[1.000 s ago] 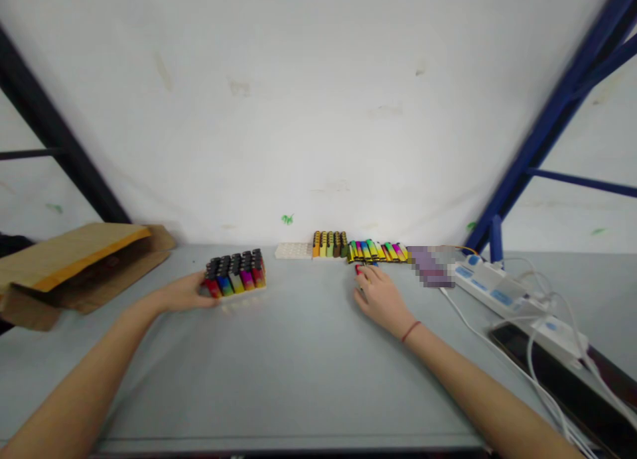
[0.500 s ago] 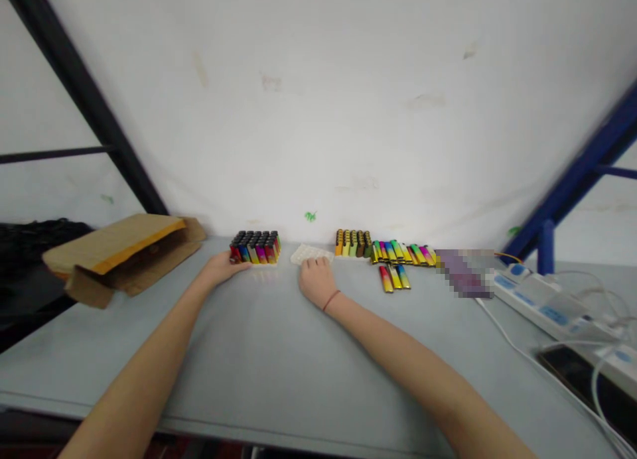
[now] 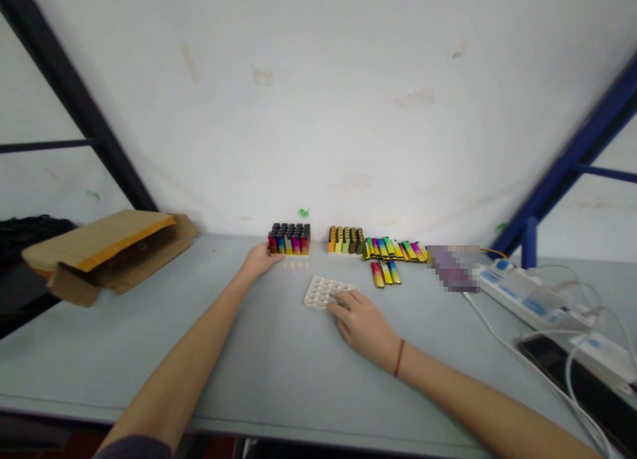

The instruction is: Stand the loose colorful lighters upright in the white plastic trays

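Observation:
My left hand point(image 3: 257, 260) grips the left side of a block of upright lighters point(image 3: 289, 240) with black tops and bright multicoloured bodies. The block stands near the wall, and part of the fingers is hidden behind it. Nearer to me, a white plastic lighter tray point(image 3: 318, 293) with rows of round cells lies flat on the table. My right hand point(image 3: 364, 323) holds its right end, the bent fingers covering that part. A second block of upright lighters point(image 3: 346, 240), yellow to dark green, stands right of the first, a gap between them.
Several colourful lighters point(image 3: 393, 248) lie in a row to the right, with three lighters point(image 3: 385, 273) in front. Farther right are a blurred purple item point(image 3: 450, 268), a power strip point(image 3: 532, 306), white cables and a dark phone point(image 3: 572, 379). An open cardboard box point(image 3: 104, 247) sits left.
The left hand has slid the block of black-topped lighters right, towards the yellow-green block. My right hand has drawn the white tray away from the wall, towards me.

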Motion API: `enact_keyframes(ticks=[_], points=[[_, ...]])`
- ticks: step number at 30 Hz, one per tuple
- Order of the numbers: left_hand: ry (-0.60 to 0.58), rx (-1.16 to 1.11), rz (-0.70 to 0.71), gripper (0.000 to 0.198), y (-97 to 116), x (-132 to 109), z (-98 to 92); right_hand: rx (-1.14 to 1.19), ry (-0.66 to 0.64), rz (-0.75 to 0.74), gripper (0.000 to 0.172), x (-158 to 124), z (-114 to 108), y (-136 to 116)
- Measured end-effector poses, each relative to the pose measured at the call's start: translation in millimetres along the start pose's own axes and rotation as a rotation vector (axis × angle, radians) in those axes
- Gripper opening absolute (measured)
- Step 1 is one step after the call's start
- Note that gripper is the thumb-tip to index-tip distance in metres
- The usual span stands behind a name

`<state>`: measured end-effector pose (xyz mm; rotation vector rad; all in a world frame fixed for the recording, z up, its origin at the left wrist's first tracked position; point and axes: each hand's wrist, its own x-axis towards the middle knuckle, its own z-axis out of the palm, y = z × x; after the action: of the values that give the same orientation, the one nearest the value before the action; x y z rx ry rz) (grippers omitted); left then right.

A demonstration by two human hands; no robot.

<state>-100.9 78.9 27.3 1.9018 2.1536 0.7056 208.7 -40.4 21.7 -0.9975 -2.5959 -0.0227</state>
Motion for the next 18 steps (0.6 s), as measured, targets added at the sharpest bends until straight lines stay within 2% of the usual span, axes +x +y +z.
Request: enact_keyframes(ticks=[8, 13, 18], points=[[0.038, 0.032, 0.042, 0.027, 33.1, 12.3, 31.7, 0.067, 0.048, -0.005, 0.027, -1.2, -1.7, 9.9], [0.039, 0.007, 0.052, 0.026, 40.7, 19.7, 38.2, 0.072, -0.011, -0.068, 0.022, 6.4, -4.7, 17.4], [0.057, -0.042, 0.051, 0.029, 43.5, 19.8, 39.8, 0.115, 0.010, -0.123, 0.023, 7.3, -4.3, 24.3]])
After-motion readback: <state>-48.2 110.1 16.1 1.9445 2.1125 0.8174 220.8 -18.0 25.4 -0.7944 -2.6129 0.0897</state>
